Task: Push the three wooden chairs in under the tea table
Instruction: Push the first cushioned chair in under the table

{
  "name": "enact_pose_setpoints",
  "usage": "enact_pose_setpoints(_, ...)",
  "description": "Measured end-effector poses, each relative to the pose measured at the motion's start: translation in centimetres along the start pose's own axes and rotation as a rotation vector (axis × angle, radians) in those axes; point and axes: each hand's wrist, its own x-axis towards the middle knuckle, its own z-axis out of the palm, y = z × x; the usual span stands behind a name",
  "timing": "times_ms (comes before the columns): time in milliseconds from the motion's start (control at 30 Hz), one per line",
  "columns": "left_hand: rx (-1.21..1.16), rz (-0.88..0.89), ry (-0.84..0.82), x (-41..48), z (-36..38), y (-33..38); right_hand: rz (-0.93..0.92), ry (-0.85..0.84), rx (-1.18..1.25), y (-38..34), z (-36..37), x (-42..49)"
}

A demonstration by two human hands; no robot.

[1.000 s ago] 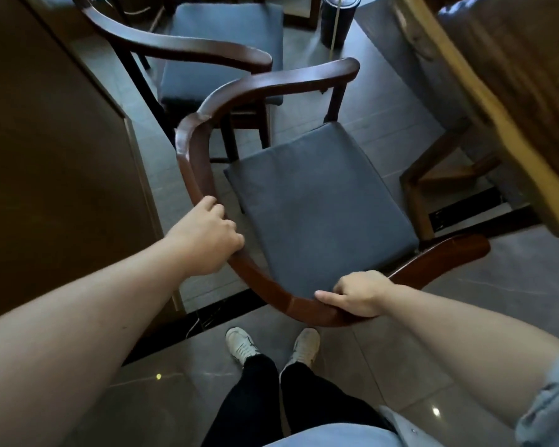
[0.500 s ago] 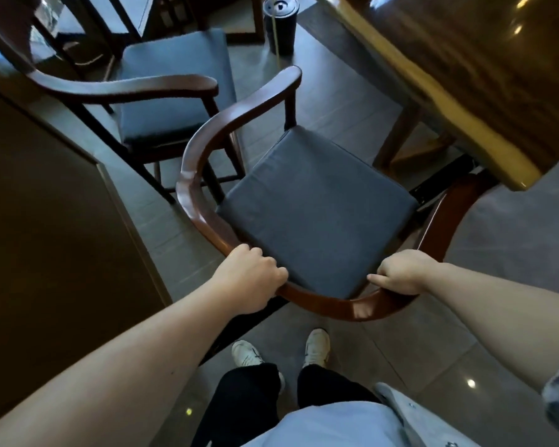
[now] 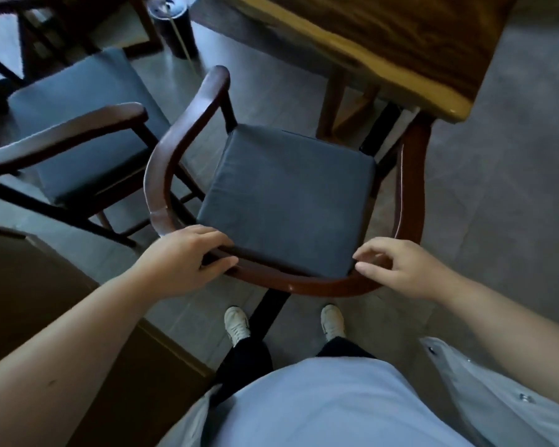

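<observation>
Here the table (image 3: 400, 43) fills the upper right, a thick slab with a pale live edge, its near corner hanging over the right arm of the chair (image 3: 288, 195). That chair stands directly ahead of the person, its seat facing the table, only its front right corner reaching beneath the slab while most of the grey cushion (image 3: 284, 201) lies in the open. A second chair (image 3: 75, 130) sits just to the left, close beside the first, its own cushion clear of the table. A dark cabinet (image 3: 46, 317) runs along the lower left. A black bin (image 3: 175, 24) stands on the tiled floor (image 3: 497, 188) at the top, beyond both chairs.

The curved back rail of the near chair lies under both hands. The left hand (image 3: 188, 259) wraps the rail at its left bend, fingers over the top and thumb beneath it, holding it loosely. The right hand (image 3: 400, 269) hovers at the rail's right bend, fingers curled and spread apart, thumb pointing left along the wood; whether it touches the rail cannot be told. Two white shoes (image 3: 236, 324) stand just behind the chair.
</observation>
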Motion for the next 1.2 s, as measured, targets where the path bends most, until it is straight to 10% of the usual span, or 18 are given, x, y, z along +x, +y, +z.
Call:
enact_pose_setpoints(233,0.095,0.196,-0.181,1.3,-0.8,-3.6,0.074,-0.054,-0.208,-3.1,7.1,0.8)
enact_pose_setpoints(600,0.318,0.473,-0.214,3.0,0.7,-6.8,0.017,0.35,-0.293,-3.2,10.1,1.3)
enact_pose_setpoints(867,0.464,0.333,-0.384,5.8,-3.8,-10.5,0.058,0.396,-0.229,-6.0,12.3,5.8)
enact_pose_setpoints(1200,0.462,0.238,-0.186,8.1,-6.9,-13.5,0.056,0.276,-0.156,-8.3,11.5,11.1)
